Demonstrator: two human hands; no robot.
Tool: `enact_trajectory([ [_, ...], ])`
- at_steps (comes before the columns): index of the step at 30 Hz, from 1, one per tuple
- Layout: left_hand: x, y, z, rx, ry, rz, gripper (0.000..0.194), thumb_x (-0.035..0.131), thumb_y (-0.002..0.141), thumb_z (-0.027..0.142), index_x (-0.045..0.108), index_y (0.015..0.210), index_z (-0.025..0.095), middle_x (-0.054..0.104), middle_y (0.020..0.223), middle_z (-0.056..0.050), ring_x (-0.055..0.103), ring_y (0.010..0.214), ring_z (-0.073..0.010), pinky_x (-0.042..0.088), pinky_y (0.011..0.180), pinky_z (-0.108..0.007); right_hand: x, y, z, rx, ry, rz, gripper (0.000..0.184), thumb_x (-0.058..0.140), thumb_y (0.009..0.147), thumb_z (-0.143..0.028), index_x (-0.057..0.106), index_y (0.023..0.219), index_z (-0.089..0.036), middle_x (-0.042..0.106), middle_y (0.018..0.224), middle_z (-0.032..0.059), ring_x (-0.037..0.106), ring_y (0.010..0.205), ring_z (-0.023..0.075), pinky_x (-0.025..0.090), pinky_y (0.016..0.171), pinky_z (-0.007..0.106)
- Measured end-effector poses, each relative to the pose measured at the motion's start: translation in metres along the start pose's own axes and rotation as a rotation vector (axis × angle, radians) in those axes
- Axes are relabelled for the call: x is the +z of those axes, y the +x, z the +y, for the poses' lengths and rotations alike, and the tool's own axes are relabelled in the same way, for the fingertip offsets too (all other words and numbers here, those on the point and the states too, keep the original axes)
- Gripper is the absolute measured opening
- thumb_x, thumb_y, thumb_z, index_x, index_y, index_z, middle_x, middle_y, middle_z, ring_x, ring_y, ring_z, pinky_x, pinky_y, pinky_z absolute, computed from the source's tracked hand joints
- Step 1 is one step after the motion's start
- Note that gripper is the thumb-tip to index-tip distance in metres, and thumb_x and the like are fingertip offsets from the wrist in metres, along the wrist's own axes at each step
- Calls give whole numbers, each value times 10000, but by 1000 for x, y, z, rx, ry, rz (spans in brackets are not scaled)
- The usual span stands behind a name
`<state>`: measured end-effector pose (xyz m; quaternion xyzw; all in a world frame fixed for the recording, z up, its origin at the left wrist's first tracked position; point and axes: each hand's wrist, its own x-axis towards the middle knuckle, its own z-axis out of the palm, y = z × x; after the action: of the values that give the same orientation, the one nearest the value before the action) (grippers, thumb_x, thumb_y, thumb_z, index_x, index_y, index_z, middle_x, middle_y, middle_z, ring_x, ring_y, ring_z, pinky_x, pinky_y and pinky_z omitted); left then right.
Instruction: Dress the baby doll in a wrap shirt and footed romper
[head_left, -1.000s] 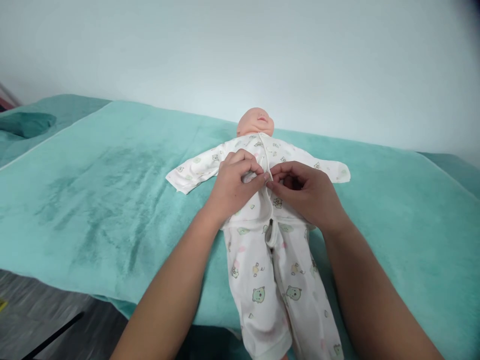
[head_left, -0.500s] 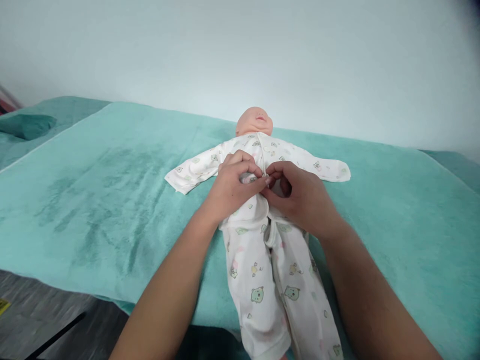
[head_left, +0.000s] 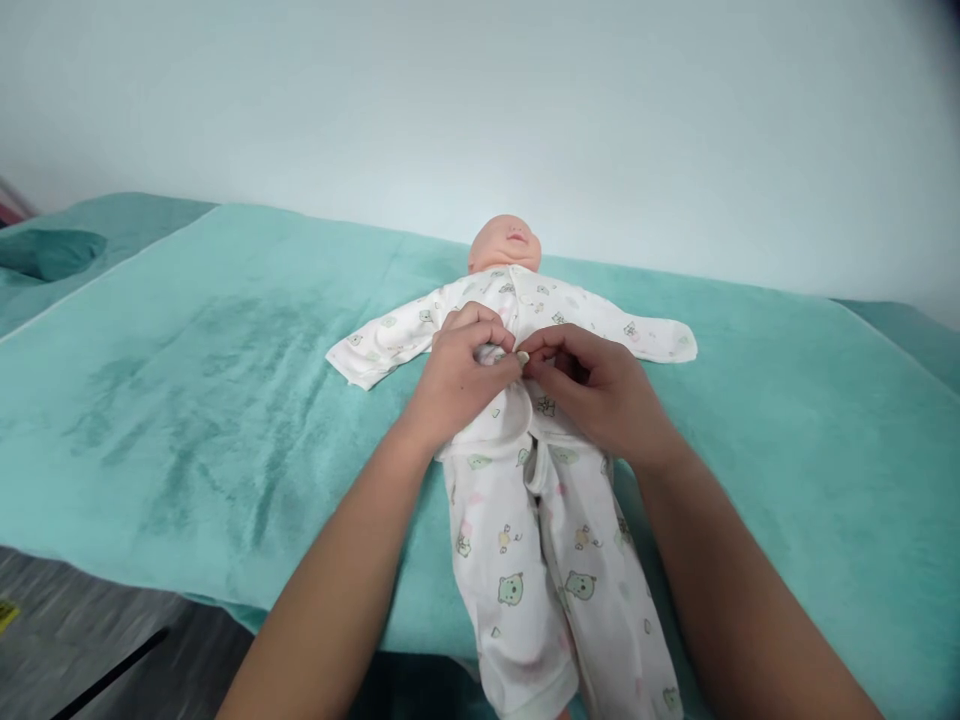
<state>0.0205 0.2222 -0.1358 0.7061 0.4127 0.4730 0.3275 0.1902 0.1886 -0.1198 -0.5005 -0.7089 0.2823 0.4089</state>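
A baby doll (head_left: pixel 504 243) lies on its back, head toward the wall, in a white printed top (head_left: pixel 566 305) and matching trousers (head_left: pixel 517 560). Both its sleeves stretch out sideways. At the belly, my left hand (head_left: pixel 471 370) pinches the front edge of the top between thumb and fingers. My right hand (head_left: pixel 600 385) meets it from the other side, thumb and forefinger closed on the same front opening. Between the fingertips shows a small pale button (head_left: pixel 522 357). Below the hands the top's lower front edges part over the trousers.
A turquoise plush cover (head_left: pixel 210 400) spreads over the table under the doll. Behind it rises a pale wall (head_left: pixel 480 100). At the lower left, past the table edge, are a grey floor (head_left: pixel 67 620), a dark rod (head_left: pixel 112 673) and a bit of yellow (head_left: pixel 7 612).
My right thumb and fingers have shifted slightly at the front opening, and the pale button now shows between the fingertips. The whole view has drifted a little; the doll lies as before.
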Motion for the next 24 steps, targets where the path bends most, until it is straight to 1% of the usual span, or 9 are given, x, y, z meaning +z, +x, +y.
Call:
enact_trajectory([
  [4, -1, 0, -4, 27, -44, -20, 87, 628, 790, 139, 650, 759, 218, 586, 951, -24, 564, 1005, -201, 439, 978, -381, 6, 1, 1, 79, 45, 119, 98, 620, 842, -253, 671, 916, -215, 644, 777, -12, 560, 672, 120, 431, 609, 250],
  [7, -1, 0, -8, 68, -60, 4, 79, 646, 794, 145, 655, 821, 219, 593, 989, -30, 569, 1013, -193, 443, 985, -366, 7, 3, 2, 113, 40, 199, 74, 627, 826, -245, 659, 884, -212, 633, 759, -10, 544, 658, 119, 425, 596, 250],
  [10, 0, -1, -10, 114, -77, 15, 254, 636, 806, 128, 678, 1022, 254, 591, 1105, -38, 565, 1075, -182, 447, 1005, -342, 6, 4, 4, 119, 82, 237, 69, 641, 809, -244, 654, 867, -208, 623, 741, -8, 542, 655, 122, 428, 588, 248],
  [12, 0, -2, -12, 136, -45, 4, 271, 611, 851, 157, 697, 1076, 282, 569, 1184, -42, 547, 1150, -183, 436, 1039, -341, 6, 4, 6, 111, 125, 252, 70, 648, 803, -247, 652, 860, -207, 619, 738, -6, 547, 659, 125, 428, 581, 245],
  [15, 3, -2, -19, 162, 69, 68, 215, 573, 913, 229, 727, 1050, 290, 554, 1269, -37, 504, 1240, -196, 384, 1119, -373, 8, 3, 10, 49, 175, 323, 52, 642, 812, -245, 648, 849, -209, 620, 753, -8, 536, 658, 119, 425, 587, 243],
  [17, 4, -2, -27, 152, 145, 153, 239, 542, 940, 258, 715, 1102, 285, 568, 1292, -39, 494, 1259, -204, 369, 1140, -394, 9, 0, 14, 5, 181, 372, 40, 639, 821, -241, 651, 844, -211, 615, 759, -14, 514, 647, 111, 420, 593, 244],
  [19, 2, -3, -36, 110, 226, 235, 288, 484, 960, 245, 697, 1152, 263, 600, 1269, -54, 513, 1242, -211, 383, 1131, -407, 10, -6, 18, -6, 149, 372, 41, 637, 829, -240, 660, 850, -213, 602, 749, -20, 494, 635, 109, 413, 596, 248],
  [21, -6, -10, -45, 52, 372, 278, 333, 452, 948, 197, 680, 1186, 237, 618, 1263, -78, 528, 1225, -233, 396, 1116, -433, 8, -16, 24, 3, 104, 350, 49, 636, 840, -251, 664, 859, -215, 586, 730, -25, 479, 626, 111, 407, 601, 256],
  [24, -30, -31, -51, -24, 759, 237, 413, 515, 875, 145, 646, 1254, 246, 588, 1355, -103, 478, 1290, -312, 384, 1083, -513, 3, -42, 35, 47, 85, 327, 79, 625, 865, -293, 643, 875, -217, 604, 779, -15, 500, 670, 123, 416, 638, 265],
])
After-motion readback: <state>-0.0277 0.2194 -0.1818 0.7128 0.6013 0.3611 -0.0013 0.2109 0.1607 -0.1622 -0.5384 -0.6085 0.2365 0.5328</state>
